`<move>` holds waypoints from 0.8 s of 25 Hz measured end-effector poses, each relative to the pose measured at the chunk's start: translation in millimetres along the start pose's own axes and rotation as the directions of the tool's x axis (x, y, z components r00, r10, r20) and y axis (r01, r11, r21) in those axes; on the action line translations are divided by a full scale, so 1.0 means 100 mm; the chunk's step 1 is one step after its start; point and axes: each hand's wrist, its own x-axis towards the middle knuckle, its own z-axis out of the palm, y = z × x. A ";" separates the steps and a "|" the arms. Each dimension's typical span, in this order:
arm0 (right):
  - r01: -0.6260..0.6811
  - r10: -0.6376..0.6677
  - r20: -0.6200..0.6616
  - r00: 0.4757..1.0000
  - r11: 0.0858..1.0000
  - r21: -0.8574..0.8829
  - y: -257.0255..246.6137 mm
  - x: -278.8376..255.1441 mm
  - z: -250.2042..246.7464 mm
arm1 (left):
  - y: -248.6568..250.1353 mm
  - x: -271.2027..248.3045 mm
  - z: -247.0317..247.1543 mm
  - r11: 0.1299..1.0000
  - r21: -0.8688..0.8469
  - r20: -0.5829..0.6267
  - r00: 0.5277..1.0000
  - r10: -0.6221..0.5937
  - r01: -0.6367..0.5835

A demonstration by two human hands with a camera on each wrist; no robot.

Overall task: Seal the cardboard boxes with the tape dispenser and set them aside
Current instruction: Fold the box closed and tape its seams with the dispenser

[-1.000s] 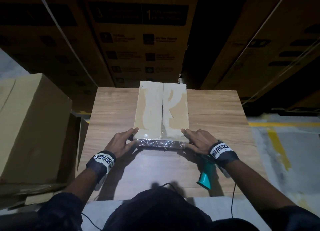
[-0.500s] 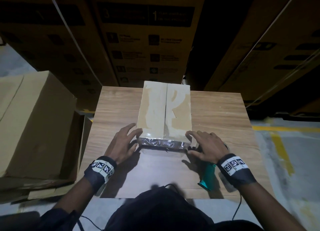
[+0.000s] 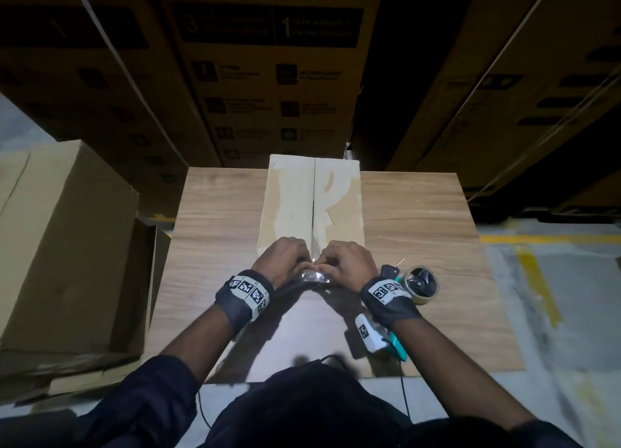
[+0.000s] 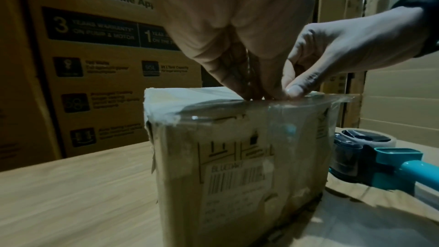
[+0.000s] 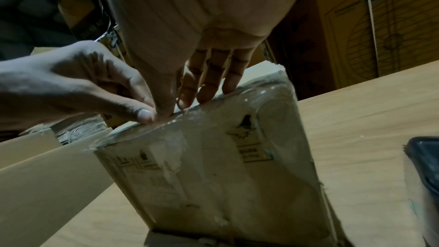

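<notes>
Your left hand (image 3: 281, 262) and right hand (image 3: 346, 262) press curled fingertips onto the clear tape at the near top edge of the small tape-patched cardboard box (image 3: 311, 205) on the wooden table (image 3: 420, 219), bonding it, teal tape dispenser (image 3: 420, 284) parked alongside.

In the head view both hands (image 3: 314, 266) cover the near end of the cardboard box's (image 3: 311, 199) top seam, so the tape there cannot be read. The right wrist (image 3: 389, 296) hides the tape dispenser's (image 3: 418, 284) handle near the table's (image 3: 215, 232) right edge. Print on the stacked cartons (image 3: 268, 78) behind is too dim and blurred to read there.
</notes>
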 end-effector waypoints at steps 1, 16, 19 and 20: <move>0.012 -0.011 0.015 1.000 1.000 -0.018 0.00 0.01 -0.01 | 0.01 0.03 -0.03 0.999 0.041 0.057 0.998 -0.002 -0.001; 0.297 -0.282 0.096 0.955 0.921 -0.252 0.11 0.12 0.07 | 0.13 0.00 0.02 0.960 0.237 0.159 0.980 0.116 -0.152; 0.285 -0.254 0.156 0.955 0.929 -0.234 0.06 0.19 0.03 | 0.17 0.03 0.00 0.972 0.209 0.123 0.989 0.083 -0.108; 0.274 -0.242 0.157 0.958 0.932 -0.238 0.04 0.21 0.03 | 0.18 0.04 -0.01 0.978 0.189 0.104 0.992 0.074 -0.093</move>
